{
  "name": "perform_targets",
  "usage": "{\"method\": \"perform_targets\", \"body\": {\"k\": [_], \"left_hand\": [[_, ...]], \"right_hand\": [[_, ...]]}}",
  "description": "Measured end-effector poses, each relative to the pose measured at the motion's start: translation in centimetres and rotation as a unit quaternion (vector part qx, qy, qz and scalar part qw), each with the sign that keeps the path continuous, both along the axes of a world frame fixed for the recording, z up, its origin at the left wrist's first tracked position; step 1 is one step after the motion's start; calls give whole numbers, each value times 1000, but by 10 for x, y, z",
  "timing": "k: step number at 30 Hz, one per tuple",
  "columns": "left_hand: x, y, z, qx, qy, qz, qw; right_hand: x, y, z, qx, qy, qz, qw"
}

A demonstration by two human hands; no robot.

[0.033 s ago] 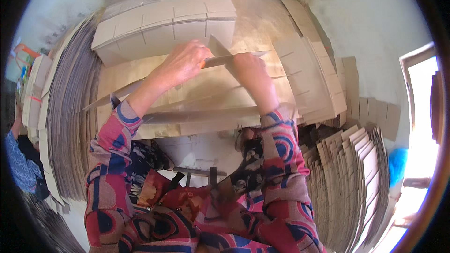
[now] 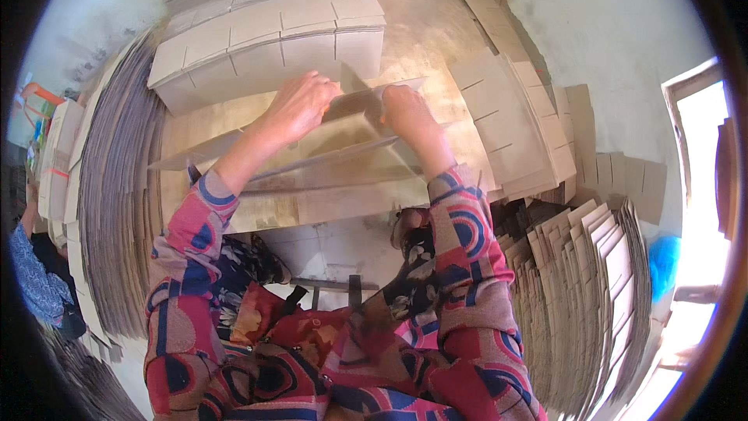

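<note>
My left hand (image 2: 300,105) and my right hand (image 2: 409,111) are raised over the wooden table (image 2: 417,27). Both are closed on a thin cardboard strip (image 2: 360,103) that stands on edge between them. A short cardboard piece (image 2: 351,76) crosses this strip near my left hand. Closer to me, a longer cardboard strip (image 2: 308,162) runs sideways below my wrists, blurred in part. Small orange bits show at the fingers of each hand; I cannot make out what they are. My forearms hide part of the strips.
A block of stacked slotted cardboard (image 2: 261,54) stands at the table's back left. More slotted sheets (image 2: 499,121) lie on the right. Tall cardboard stacks rise at left (image 2: 121,187) and lower right (image 2: 576,288). A person in a blue sleeve (image 2: 37,273) is at the far left.
The longer near strip has shifted away from me, closer to the strip in my hands. That held strip now shows more of its face. My hands have barely moved.
</note>
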State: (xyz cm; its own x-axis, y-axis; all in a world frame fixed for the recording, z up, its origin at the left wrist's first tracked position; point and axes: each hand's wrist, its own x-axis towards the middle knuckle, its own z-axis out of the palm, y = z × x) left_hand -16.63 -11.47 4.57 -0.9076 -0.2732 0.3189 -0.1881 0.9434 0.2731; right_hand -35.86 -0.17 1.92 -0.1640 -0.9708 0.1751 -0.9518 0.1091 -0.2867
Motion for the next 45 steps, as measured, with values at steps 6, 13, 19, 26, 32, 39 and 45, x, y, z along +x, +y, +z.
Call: {"method": "perform_targets", "body": {"k": [6,13,19,26,32,39,45], "left_hand": [[16,-8,-43,-11,28,53,998],[25,45,-7,-5,78,50,996],[1,79,-3,7,83,-51,995],[-49,79,-62,35,17,-6,999],[-10,80,-18,15,138,14,990],[84,80,-24,22,69,66,995],[102,79,-71,59,14,88,994]], "right_hand": [[-57,8,9,-6,-178,-134,975],[-178,144,-21,97,226,-407,880],[-220,207,-65,146,233,-423,863],[-249,215,-80,1,222,-331,917],[-251,230,-64,45,198,-431,879],[-230,220,8,-87,78,-386,915],[-105,175,92,-323,-72,-253,909]]}}
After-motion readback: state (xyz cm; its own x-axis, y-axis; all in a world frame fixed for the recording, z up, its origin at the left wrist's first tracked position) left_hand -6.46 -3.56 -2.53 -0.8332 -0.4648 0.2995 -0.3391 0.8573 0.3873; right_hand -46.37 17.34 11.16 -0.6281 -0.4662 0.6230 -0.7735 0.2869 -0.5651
